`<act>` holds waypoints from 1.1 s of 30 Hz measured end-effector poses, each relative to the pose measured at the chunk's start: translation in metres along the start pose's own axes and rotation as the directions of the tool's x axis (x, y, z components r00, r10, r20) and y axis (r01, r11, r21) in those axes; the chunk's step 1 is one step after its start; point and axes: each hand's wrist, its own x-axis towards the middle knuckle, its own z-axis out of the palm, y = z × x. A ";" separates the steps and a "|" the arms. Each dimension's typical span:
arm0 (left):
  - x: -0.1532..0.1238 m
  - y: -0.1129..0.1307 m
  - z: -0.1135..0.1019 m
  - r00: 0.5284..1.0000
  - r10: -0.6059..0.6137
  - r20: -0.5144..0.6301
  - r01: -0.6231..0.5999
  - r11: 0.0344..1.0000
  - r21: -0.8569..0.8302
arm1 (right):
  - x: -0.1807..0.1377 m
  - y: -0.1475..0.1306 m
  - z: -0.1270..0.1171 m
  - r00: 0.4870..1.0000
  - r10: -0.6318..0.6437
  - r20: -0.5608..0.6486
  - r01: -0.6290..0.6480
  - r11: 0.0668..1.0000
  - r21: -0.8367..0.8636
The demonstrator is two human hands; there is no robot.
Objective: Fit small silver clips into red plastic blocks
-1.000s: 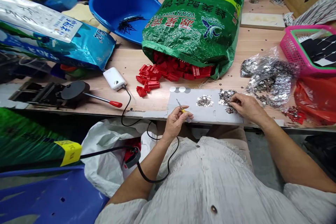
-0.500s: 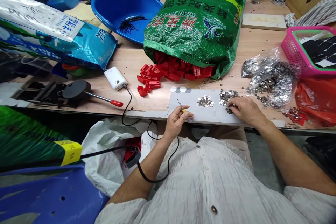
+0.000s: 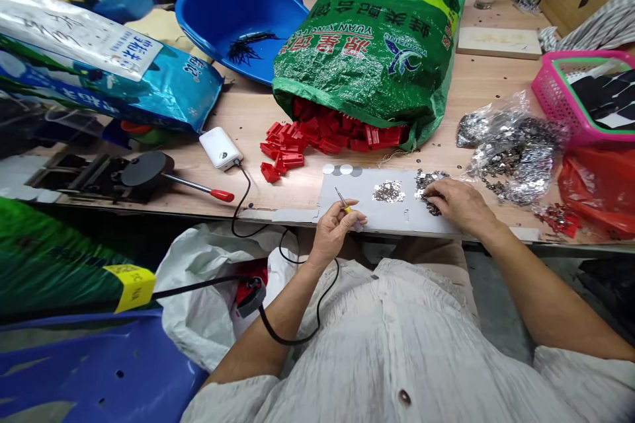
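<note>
A pale wood-grain surface (image 3: 238, 106) crosses the cluttered workroom, its near edge just in front of the seated person. The left hand (image 3: 335, 225), fingers curled closed, grips a slim screwdriver-like tool (image 3: 346, 209) with a yellow collar, its thin metal tip pointing up and away. The right hand (image 3: 459, 203) is bent over a pile of small metal pieces (image 3: 430, 180), thumb and fingertips bunched together against it; whether a piece is pinched between them cannot be told. That pile lies toward the right end of a grey sheet (image 3: 354, 186), with a second, smaller heap (image 3: 388, 191) between the two hands. Just beyond the sheet, red plastic parts (image 3: 284, 144) spill from the mouth of a green woven sack (image 3: 367, 46). To the right lies a clear plastic bag (image 3: 533, 139) of metal pieces, near a pink basket (image 3: 550, 84). Leftward are a white power bank (image 3: 219, 147) and a lever press (image 3: 145, 168); farther back, a blue basin (image 3: 201, 16) holds thin black strips (image 3: 248, 47).
</note>
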 end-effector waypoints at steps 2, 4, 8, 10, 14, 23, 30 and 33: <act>0.000 0.000 0.000 1.000 0.000 0.000 0.000 1.000 0.003 | 0.000 0.002 -0.001 1.000 0.003 0.001 -0.003 1.000 -0.004; 0.000 0.000 0.000 1.000 0.002 0.002 -0.002 1.000 0.008 | 0.001 0.005 -0.004 1.000 0.005 0.002 -0.005 1.000 0.006; -0.001 -0.001 0.000 1.000 -0.003 0.001 0.003 1.000 0.006 | 0.002 0.004 -0.009 1.000 0.028 -0.006 -0.027 0.997 0.069; -0.001 0.000 0.000 1.000 -0.012 -0.001 0.012 1.000 0.006 | 0.002 -0.002 -0.010 1.000 0.014 -0.010 -0.014 0.997 0.074; 0.000 0.007 0.003 0.999 -0.031 0.011 0.030 0.999 0.045 | 0.000 -0.016 -0.007 0.997 -0.068 0.034 0.068 0.998 -0.008; 0.014 0.019 0.043 0.996 0.048 0.081 -0.082 0.857 0.508 | -0.008 -0.009 -0.004 0.998 -0.059 0.019 0.060 0.998 -0.020; 0.044 0.010 0.091 0.926 0.024 0.378 -0.352 0.420 0.836 | -0.006 -0.018 0.004 0.996 -0.092 0.012 0.093 0.990 -0.103; 0.052 0.007 0.102 0.917 -0.011 0.398 -0.382 0.252 0.889 | -0.007 -0.016 0.007 0.995 -0.100 0.006 0.100 0.984 -0.144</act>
